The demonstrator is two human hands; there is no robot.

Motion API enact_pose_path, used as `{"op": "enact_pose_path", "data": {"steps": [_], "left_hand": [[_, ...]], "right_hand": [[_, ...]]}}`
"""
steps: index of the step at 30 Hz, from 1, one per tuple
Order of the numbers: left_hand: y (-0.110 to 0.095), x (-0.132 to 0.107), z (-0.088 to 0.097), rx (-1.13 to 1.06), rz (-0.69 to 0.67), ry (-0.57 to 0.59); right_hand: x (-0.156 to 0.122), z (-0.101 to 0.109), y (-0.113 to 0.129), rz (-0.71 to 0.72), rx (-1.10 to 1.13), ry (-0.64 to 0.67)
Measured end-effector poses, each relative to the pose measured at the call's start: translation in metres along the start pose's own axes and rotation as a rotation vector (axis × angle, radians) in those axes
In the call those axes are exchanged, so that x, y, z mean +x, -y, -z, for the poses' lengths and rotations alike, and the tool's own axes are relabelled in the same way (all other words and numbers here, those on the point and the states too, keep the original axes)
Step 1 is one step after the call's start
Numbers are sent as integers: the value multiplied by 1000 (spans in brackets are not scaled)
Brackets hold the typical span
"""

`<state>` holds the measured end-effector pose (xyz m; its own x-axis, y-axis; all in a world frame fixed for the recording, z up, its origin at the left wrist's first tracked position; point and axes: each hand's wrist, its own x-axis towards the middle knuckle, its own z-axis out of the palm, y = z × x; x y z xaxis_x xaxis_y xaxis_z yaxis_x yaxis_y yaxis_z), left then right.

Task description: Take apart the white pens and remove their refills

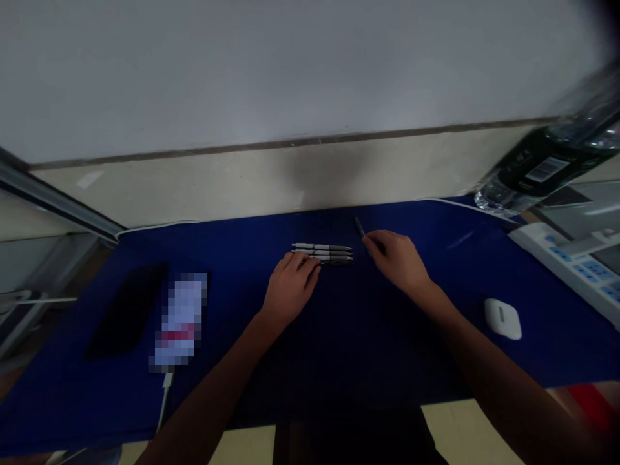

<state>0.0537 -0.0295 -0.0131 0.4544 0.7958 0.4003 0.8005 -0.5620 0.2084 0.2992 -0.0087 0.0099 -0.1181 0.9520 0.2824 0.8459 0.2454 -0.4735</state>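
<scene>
Several pens lie side by side in a row on the blue table mat, white-barrelled ones behind and a darker one in front, their tips pointing right. My left hand covers the left ends of the front pens, fingers curled over them and thumb on the near side. To the right of the row, my right hand pinches a dark pen between thumb and fingers. That pen points away towards the wall, and its near end is hidden by my fingers.
On the left are a phone with a white charging cable and a dark flat object. A white earbud case, a white device with blue buttons and a plastic bottle stand right. A wall borders the far edge.
</scene>
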Motion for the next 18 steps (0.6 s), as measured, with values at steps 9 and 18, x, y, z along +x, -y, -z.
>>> {"op": "enact_pose_path", "data": {"steps": [9, 18], "left_hand": [[-1, 1, 2, -66, 48, 23], [0, 2, 3, -57, 13, 42]], "right_hand": [[-2, -3, 4, 69, 38, -45], [-4, -4, 8, 141, 47, 54]]}}
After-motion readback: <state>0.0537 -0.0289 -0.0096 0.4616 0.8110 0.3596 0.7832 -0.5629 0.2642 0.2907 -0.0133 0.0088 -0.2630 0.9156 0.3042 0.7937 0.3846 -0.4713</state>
